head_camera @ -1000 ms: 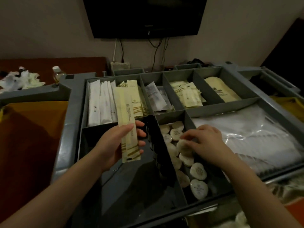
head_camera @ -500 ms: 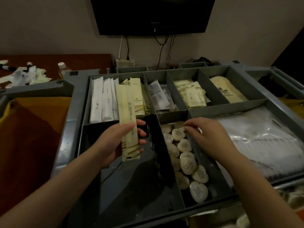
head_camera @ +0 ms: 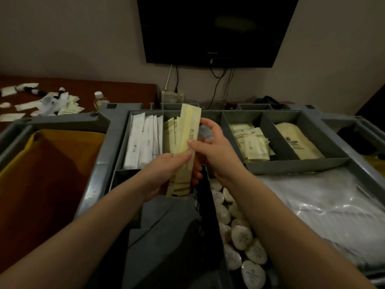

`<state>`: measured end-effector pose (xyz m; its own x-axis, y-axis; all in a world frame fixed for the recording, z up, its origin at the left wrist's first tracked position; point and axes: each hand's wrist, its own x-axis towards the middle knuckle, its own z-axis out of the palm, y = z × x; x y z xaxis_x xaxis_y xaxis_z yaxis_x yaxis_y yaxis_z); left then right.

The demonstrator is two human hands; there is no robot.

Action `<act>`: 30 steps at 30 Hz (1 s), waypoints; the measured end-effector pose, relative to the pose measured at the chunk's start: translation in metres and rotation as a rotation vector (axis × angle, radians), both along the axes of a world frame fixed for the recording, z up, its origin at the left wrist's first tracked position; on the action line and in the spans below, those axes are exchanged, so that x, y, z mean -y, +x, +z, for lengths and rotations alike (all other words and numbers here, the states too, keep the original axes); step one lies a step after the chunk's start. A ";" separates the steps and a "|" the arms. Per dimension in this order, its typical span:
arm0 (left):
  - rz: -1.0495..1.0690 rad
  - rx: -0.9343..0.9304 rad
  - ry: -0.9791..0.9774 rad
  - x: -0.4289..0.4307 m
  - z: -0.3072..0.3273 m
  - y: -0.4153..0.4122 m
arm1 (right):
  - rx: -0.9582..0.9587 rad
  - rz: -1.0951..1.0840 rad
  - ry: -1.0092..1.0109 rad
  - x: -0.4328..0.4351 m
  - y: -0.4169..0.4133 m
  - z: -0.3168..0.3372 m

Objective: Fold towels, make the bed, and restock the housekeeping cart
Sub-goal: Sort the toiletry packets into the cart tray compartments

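Above the grey plastic housekeeping cart tray (head_camera: 98,163), a small stack of long pale-yellow paper sachets (head_camera: 188,126) stands nearly upright between both hands. The left hand (head_camera: 160,174) has its fingers (head_camera: 181,157) clamped round the lower half, and the right hand (head_camera: 218,153) has its fingers (head_camera: 205,124) pinched on the upper edge. This looks like the restocking step, and the next move likely calls for lowering the squared stack into the rear compartment of matching yellow sachets (head_camera: 169,134), beside the white paper sachets (head_camera: 143,138).
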<state>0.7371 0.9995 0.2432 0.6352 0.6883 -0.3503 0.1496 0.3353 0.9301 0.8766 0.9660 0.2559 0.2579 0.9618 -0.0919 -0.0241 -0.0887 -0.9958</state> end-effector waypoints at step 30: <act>0.541 -0.048 0.377 -0.030 -0.025 -0.061 | 1.093 -0.016 -0.106 -0.061 0.026 -0.054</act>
<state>0.6763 1.0296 0.2177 0.1548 0.9871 -0.0420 0.0957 0.0274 0.9950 0.9031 1.0273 0.2024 0.2629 0.9583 0.1115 0.8647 -0.1828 -0.4679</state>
